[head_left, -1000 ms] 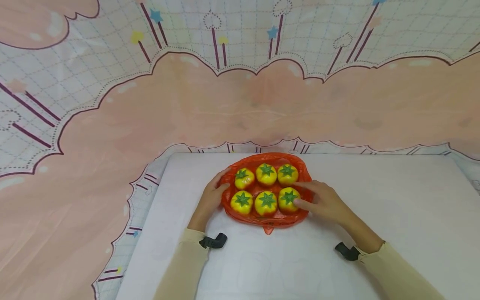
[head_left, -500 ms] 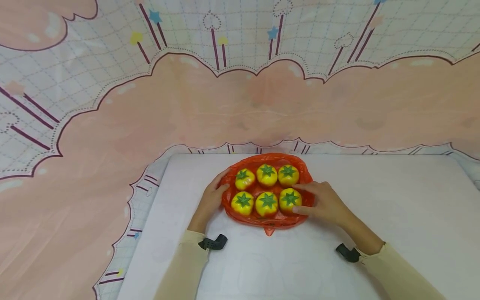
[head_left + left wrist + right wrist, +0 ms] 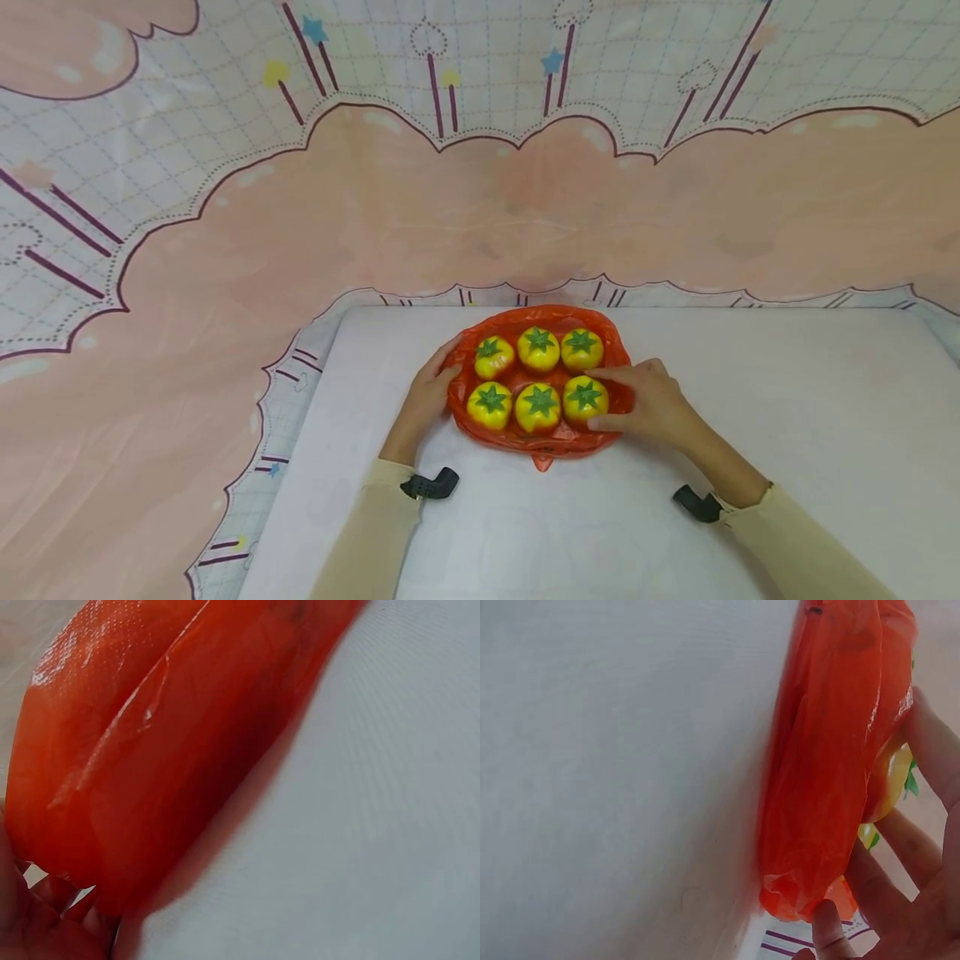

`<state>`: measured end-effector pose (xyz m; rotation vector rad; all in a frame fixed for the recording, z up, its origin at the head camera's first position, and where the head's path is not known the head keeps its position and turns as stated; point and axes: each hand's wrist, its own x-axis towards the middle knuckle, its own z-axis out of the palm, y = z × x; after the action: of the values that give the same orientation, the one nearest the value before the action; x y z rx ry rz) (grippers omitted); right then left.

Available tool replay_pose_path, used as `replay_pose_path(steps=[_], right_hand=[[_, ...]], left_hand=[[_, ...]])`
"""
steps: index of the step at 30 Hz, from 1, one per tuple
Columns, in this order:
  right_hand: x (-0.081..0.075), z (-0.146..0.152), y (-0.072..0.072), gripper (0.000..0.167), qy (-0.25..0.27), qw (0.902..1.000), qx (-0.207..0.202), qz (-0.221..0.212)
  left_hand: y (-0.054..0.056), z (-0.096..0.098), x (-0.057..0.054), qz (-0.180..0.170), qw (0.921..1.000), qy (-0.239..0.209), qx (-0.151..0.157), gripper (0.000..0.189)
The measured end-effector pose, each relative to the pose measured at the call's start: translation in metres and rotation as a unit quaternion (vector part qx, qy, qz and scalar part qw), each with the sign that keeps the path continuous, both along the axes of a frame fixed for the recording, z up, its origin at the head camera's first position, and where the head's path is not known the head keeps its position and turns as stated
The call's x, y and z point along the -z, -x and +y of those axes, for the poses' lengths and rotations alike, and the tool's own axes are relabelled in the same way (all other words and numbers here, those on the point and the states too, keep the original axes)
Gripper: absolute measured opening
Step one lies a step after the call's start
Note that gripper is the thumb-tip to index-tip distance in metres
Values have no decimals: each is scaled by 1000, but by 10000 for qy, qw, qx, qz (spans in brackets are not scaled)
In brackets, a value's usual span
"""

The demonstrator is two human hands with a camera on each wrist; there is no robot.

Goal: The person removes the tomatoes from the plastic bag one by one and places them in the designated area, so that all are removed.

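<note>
A red plastic bag (image 3: 555,448) lies spread wide on the table, its edge rolled round. Inside it, several yellow-and-red persimmons (image 3: 539,407) with green star-shaped tops stand upright in two rows. My left hand (image 3: 427,398) grips the bag's left side, thumb over the rim; the left wrist view shows its fingers (image 3: 56,915) against the red film. From the right, my right hand (image 3: 656,407) reaches over the rim, thumb and forefinger on either side of the near right persimmon (image 3: 586,398). In the right wrist view, its other fingers (image 3: 877,889) spread along the bag's outer side.
The white table (image 3: 547,533) runs under everything and ends close behind the bag. A patterned cloth backdrop (image 3: 465,200) with clouds and candles rises behind it. Black wrist cameras (image 3: 431,483) sit at both cuffs. A small bag tip (image 3: 542,462) points toward me.
My right thumb has slid down from the near right persimmon's top to its near side. The left hand keeps its place on the bag. The head view has shifted slightly.
</note>
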<state>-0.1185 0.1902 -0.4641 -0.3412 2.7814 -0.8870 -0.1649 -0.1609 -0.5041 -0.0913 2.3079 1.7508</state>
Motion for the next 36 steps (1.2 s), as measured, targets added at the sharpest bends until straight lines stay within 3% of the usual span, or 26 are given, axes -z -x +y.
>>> replay_pose_path(steps=[5,17,29,36], right_hand=[[1,0,0,77,81,9998,74,-135],[6,2,-1,76,96,9999,-50,128],[-1,11,-2,75,156,9990,-113,409],[-8,17,-7,75,227,9990,-20,377]], left_hand=[[0,1,0,105,9999,-52,46,48],[-1,-1,1,89,9999,90,-15,47],[0,0,1,207,9997,87,65,47],[-1,1,-2,61,9999,115,21,47]])
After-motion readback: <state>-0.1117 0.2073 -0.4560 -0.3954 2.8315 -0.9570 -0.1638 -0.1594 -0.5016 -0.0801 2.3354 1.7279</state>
